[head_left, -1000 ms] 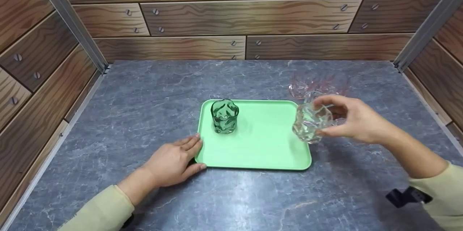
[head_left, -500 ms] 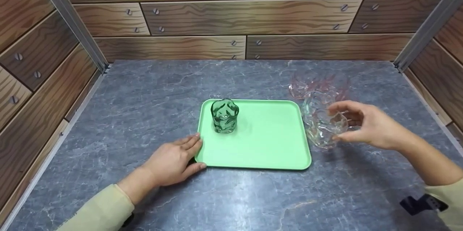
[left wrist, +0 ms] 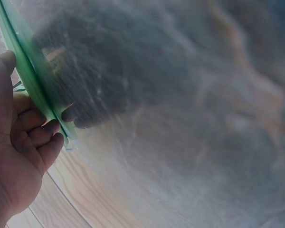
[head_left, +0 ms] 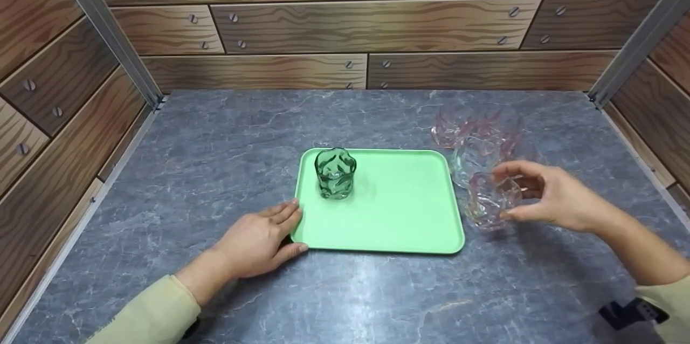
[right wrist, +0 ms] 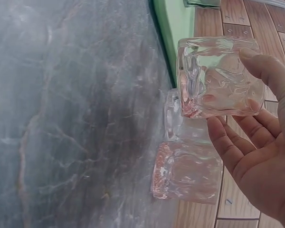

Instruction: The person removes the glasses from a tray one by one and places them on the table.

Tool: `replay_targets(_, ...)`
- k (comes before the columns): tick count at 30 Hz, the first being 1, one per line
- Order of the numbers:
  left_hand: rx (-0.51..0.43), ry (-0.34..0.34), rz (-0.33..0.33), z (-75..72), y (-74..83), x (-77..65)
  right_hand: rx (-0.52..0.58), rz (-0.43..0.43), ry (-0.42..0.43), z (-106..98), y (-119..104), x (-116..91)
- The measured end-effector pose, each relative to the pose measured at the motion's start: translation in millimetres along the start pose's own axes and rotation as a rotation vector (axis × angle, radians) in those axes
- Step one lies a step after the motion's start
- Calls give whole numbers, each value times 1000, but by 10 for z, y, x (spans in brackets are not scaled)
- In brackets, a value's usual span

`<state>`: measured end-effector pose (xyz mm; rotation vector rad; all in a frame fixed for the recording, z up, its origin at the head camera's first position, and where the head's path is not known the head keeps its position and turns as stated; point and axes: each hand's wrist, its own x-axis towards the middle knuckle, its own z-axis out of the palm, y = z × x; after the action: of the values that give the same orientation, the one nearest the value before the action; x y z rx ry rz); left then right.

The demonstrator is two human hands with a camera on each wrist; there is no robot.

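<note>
My right hand [head_left: 555, 198] grips a clear, wavy-walled glass [head_left: 487, 204] between thumb and fingers, just right of the green tray. In the right wrist view this glass [right wrist: 216, 78] is pinched by the thumb on one side and the fingers on the other. A light green rectangular tray [head_left: 399, 225] lies on the table. On its back left part stands a dark green glass [head_left: 335, 174] of similar shape. My left hand [head_left: 259, 239] rests at the tray's front left corner, fingers along the left rim and thumb at the front edge.
Another clear glass [head_left: 470, 163] stands by the tray's back right side, behind the held one. Several pinkish glasses [head_left: 450, 131] are grouped behind it. Wood-patterned walls [head_left: 302, 26] enclose the grey marbled table [head_left: 226, 133] at the back and sides.
My right hand has carried the clear glass from over the tray's right edge to the right and toward me, lower, beside the tray. The left hand, tray and green glass have stayed put.
</note>
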<state>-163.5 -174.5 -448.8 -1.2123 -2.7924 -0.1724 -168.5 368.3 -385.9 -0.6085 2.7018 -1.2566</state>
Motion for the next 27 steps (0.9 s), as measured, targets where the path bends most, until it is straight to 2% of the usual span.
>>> replay_targets(16,-4,-6,-6,1,6,6,30,21,-20,79,108,-7)
replay_targets(27,-3,15,-5,9,3,0,35,23,-28,100,132,6)
